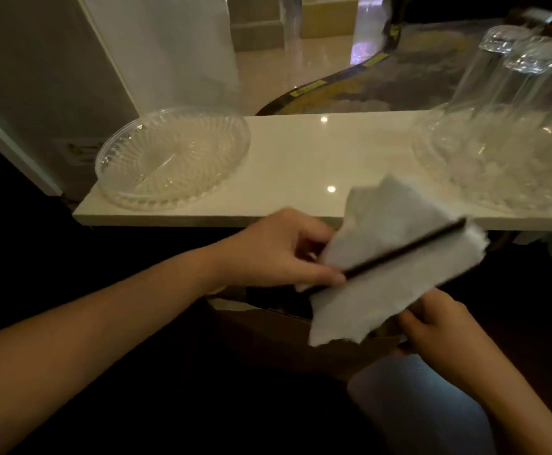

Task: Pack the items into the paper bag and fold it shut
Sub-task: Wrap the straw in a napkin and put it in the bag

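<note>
Two hands over the brown paper bag (268,326), below the desk (301,165) edge. Left hand (278,251) pinches a black stick (399,249) against the white napkin (383,257). Right hand (432,323) grips the bag's rim (contact partly hidden). Clear tray (173,159) far left; upturned glasses (511,103) far right.

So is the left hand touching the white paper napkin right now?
Touching. The head view shows the left hand with its fingers pinching the napkin and a thin black stick at the napkin's left edge.

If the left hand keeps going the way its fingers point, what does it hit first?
The left hand points right, already at the white napkin and thin black stick; they come first.
</note>
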Demonstrator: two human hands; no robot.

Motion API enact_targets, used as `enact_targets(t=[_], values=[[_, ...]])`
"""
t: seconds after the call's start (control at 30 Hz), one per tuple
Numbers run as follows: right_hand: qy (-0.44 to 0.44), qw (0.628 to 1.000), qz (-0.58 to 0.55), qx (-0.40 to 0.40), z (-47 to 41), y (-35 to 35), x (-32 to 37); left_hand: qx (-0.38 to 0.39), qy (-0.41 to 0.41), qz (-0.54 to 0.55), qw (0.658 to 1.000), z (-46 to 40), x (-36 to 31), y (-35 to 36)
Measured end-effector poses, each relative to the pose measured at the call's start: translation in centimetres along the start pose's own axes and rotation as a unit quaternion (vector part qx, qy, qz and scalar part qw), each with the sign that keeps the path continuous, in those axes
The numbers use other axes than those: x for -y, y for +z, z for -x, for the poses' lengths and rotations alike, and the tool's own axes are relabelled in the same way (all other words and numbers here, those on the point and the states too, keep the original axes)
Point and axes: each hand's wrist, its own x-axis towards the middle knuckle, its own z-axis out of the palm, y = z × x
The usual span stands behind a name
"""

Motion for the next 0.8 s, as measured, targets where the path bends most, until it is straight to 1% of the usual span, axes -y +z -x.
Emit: enact_targets(t=[0.03,0.07,0.1,0.13,0.23,0.3,0.4,0.47,0.53,0.6,0.63,0.73,0.8], values=[[-0.005,1.0,-0.011,0.006,0.1,-0.1,-0.6,0.076,-0.007,-0.001,0.997,-0.8,0.2,0.7],[-0.007,1.0,-0.015,-0.002,0.2,-0.1,-0.5,0.13,-0.019,-0.017,0.991,-1.0,0.7,1.4],[-0.02,0.999,-0.032,-0.001,0.1,-0.1,-0.9,0.156,-0.038,-0.055,0.985,-1.3,1.3,1.8],[-0.023,0.999,-0.041,-0.002,0.3,-0.3,-0.6,0.165,-0.054,-0.098,0.98,-1.7,2.1,1.9],[-0.022,0.998,-0.065,0.0,0.3,-0.2,-0.9,0.184,-0.092,-0.165,0.965,-2.4,4.2,1.6],[-0.022,0.999,-0.044,-0.001,0.3,-0.1,-0.7,0.226,-0.096,-0.231,0.942,-2.6,5.0,2.0],[-0.037,0.999,-0.018,-0.006,0.4,-0.2,-0.6,0.287,-0.139,-0.295,0.901,-2.9,6.3,2.4],[-0.052,0.999,-0.009,-0.002,0.5,-0.2,-0.7,0.301,-0.18,-0.324,0.879,-3.4,7.1,3.2],[-0.059,0.998,0.006,0.0,0.5,-0.1,-0.8,0.318,-0.226,-0.358,0.848,-4.3,7.8,4.5],[-0.061,0.998,0.017,-0.009,0.3,0.0,-1.0,0.348,-0.25,-0.393,0.813,-5.0,8.5,5.9],[-0.061,0.998,0.018,-0.012,0.3,0.0,-1.2,0.361,-0.253,-0.403,0.802,-5.2,8.8,6.5],[-0.063,0.998,0.013,-0.012,0.3,0.1,-1.3,0.398,-0.283,-0.405,0.773,-5.6,9.6,7.1],[-0.067,0.998,0.004,-0.008,0.3,0.1,-1.3,0.412,-0.298,-0.405,0.76,-5.7,9.6,6.9]])
